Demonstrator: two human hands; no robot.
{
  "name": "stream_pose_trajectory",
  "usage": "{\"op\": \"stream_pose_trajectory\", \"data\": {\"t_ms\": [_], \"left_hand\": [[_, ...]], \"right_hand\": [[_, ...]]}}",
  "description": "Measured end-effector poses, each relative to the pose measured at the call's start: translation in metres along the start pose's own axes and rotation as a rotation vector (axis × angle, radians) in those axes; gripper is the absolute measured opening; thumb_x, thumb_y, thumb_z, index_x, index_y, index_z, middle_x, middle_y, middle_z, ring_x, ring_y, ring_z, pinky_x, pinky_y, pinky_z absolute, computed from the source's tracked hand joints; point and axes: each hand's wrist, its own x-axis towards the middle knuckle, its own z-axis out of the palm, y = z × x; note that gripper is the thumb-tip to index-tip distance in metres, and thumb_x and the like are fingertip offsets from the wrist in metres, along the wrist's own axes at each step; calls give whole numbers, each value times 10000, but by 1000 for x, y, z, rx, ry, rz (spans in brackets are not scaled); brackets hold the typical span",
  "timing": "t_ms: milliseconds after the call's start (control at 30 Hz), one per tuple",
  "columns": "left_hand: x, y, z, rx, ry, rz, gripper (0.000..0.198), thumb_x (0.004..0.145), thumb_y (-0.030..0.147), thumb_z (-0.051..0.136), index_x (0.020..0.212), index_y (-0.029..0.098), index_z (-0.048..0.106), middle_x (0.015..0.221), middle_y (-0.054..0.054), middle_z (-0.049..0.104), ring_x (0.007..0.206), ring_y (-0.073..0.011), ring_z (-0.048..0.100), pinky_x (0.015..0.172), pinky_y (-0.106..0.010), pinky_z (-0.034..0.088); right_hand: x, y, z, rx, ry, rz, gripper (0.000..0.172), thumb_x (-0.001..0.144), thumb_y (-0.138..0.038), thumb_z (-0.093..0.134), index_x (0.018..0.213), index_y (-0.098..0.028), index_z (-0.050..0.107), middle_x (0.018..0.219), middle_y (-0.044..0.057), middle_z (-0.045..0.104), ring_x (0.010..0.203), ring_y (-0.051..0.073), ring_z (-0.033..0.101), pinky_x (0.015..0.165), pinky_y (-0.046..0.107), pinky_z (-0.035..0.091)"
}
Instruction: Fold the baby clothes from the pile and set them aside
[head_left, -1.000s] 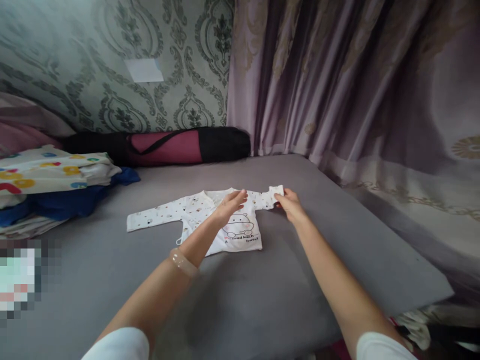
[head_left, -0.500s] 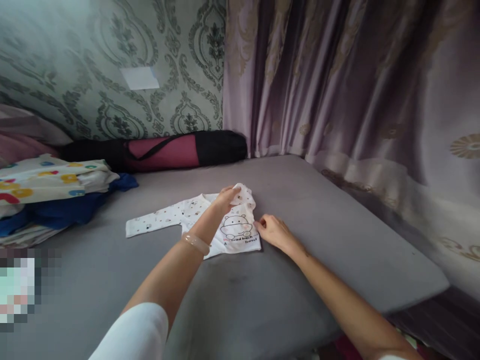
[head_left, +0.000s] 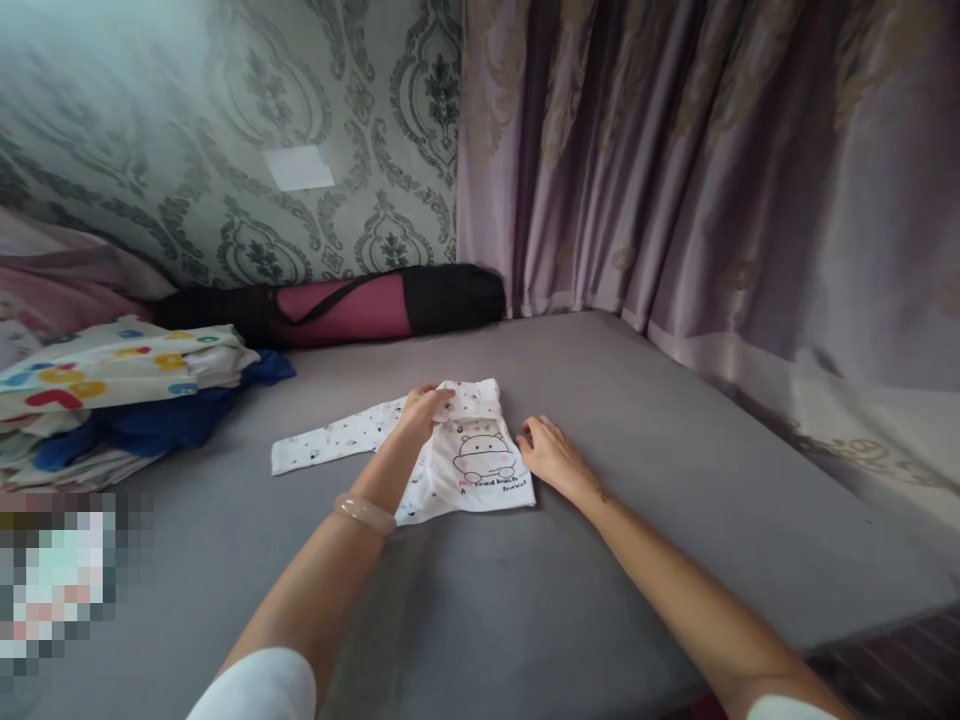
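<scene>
A small white long-sleeved baby shirt (head_left: pixel 487 460) with a cartoon animal print lies on the grey bed. Its left sleeve stretches out flat, while the right sleeve is folded inward across the upper chest. My left hand (head_left: pixel 429 408) is closed on the cuff end of that folded sleeve, near the collar, and covers part of it. Beside the shirt's right edge, my right hand (head_left: pixel 553 455) rests with its fingers bent and slightly apart, the fingertips at or just beside the fabric. I see nothing held in it.
A pile of clothes (head_left: pixel 127 390) sits on the bed (head_left: pixel 600 590) at the left. Along the patterned wall lies a black and maroon bag (head_left: pixel 345 308). Purple curtains (head_left: pixel 570 150) hang at the right, beside the bed's edge.
My left hand has drawn the right sleeve leftward across the chest, so it lies flatter. My right hand has opened slightly from a pinch at the shirt's edge. The view has shifted a little.
</scene>
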Motion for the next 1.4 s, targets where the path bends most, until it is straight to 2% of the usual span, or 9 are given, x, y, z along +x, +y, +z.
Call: {"op": "stream_pose_trajectory", "data": {"t_ms": [133,300,367,467,567,700,867,1033,1400], "left_hand": [[-2,-10,-19,70,61,33,425,576,156,683,989,136,587,718,-18,622,552,-127,594,529,-232,454],[-4,-21,-29,279,132,145,563,576,148,682,1121,147,542,1091,-107,601,747,-137,622,576,-207,449],[-2,-24,-32,414,115,220,595,607,166,665,1182,157,514,1153,-120,579,816,-157,623,610,-222,467],[0,-29,-34,512,46,308,645,635,170,634,1259,180,471,1207,-121,565,860,-177,624,660,-258,494],[4,-32,-34,516,5,408,623,668,142,572,1279,197,465,1175,-97,591,851,-178,626,696,-283,509],[10,-34,-38,539,58,508,515,728,112,480,1236,188,507,1028,-71,640,821,-178,624,755,-319,509],[12,-36,-51,774,171,524,390,800,118,441,1176,148,536,890,-79,646,879,-214,614,846,-361,471],[11,-42,-60,888,184,591,355,819,110,426,1163,150,507,988,-105,644,959,-221,600,880,-356,448],[5,-37,-56,1005,203,556,312,862,88,389,1145,170,492,1048,-127,618,1027,-234,571,899,-353,425]], "right_hand": [[5,-4,1,7,10,-11,227,930,-267,457,1094,-186,592,1104,92,625,1012,207,583,799,279,396],[26,-16,3,38,69,-30,252,953,-225,384,1058,-200,612,1073,82,644,1001,188,579,817,260,394],[33,-23,6,38,86,-81,293,959,-207,351,1098,-185,608,1105,92,637,1028,187,571,854,257,393],[42,-33,14,40,79,-231,378,964,-205,315,1268,-135,528,1303,118,550,1175,186,505,958,257,362],[50,-40,26,10,35,-290,500,983,-289,278,1422,-66,367,1499,149,340,1366,221,310,1085,320,257],[55,-41,40,-21,-37,-258,654,993,-437,173,1484,-9,232,1560,158,173,1435,262,138,1145,421,128],[55,-39,46,-38,-53,-248,714,979,-506,139,1498,-19,199,1567,146,137,1437,265,125,1149,428,101],[53,-41,45,-57,-45,-239,694,977,-512,151,1511,-71,197,1569,143,140,1434,271,139,1144,427,108],[56,-40,48,-125,-43,-229,727,974,-495,168,1484,21,206,1562,183,125,1436,285,121,1147,416,105]]}}
